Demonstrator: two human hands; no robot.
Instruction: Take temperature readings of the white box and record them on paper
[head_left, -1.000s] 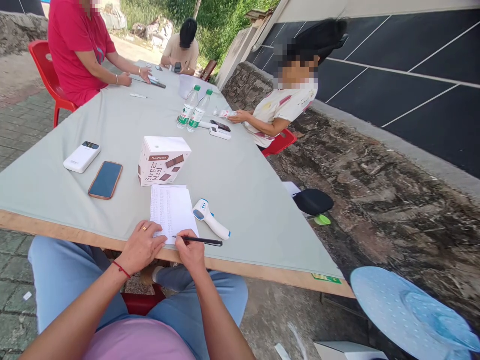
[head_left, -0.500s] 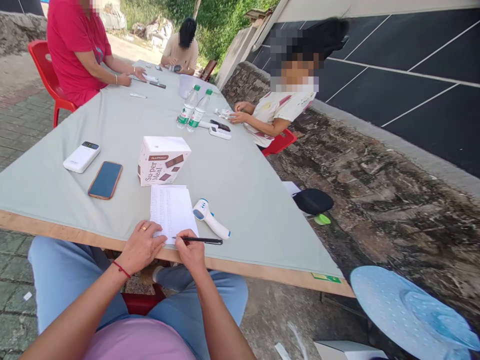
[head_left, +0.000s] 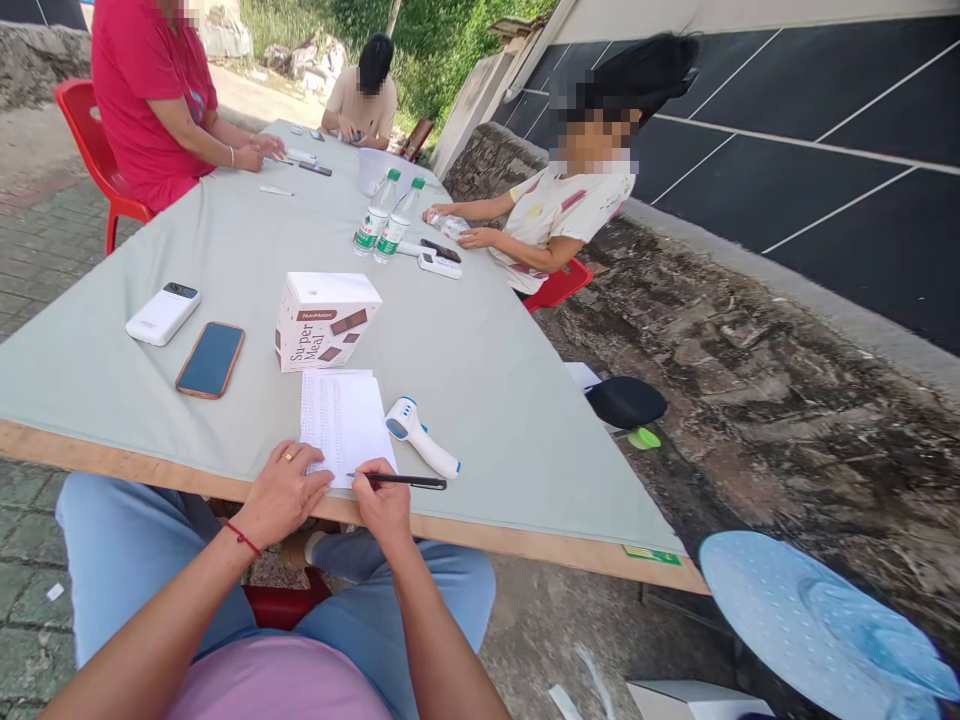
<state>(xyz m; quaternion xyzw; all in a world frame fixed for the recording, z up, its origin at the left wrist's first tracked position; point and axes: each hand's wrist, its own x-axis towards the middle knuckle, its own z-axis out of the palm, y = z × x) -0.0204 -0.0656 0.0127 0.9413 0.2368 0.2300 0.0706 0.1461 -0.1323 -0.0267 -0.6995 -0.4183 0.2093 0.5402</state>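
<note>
1. My right hand (head_left: 384, 508) is closed in a writing pinch, thumb and fingers drawn together around a slim black pen (head_left: 409, 481).
2. The pen's tip points left over the white paper sheets (head_left: 356, 420) with columns of small dark writing; I cannot tell whether it touches them. Its barrel sticks out to the right of my grip, past the paper's edge.
3. My left hand (head_left: 289, 492) lies palm down on the near left corner of the paper, fingers slightly bent and resting there, not wrapped around anything.
4. The paper lies at the near edge of the long table with a pale grey-green cloth (head_left: 510, 400), under and between my two hands.
5. Just right of the paper, beyond the pen's barrel, lies a white and blue plastic thermometer gun (head_left: 426, 445).
6. A white cardboard box with brown print (head_left: 330, 322) stands upright at the paper's far edge, blocking the way straight ahead.
7. To the left lie a dark-screened phone with an orange-brown edge (head_left: 211, 360) and, farther left, a white rectangular power bank (head_left: 163, 313).
8. Beyond the box stand two clear plastic bottles with green caps (head_left: 393, 238); to their right, a co-worker in a white patterned shirt (head_left: 566, 215) handles clear plastic.
</note>
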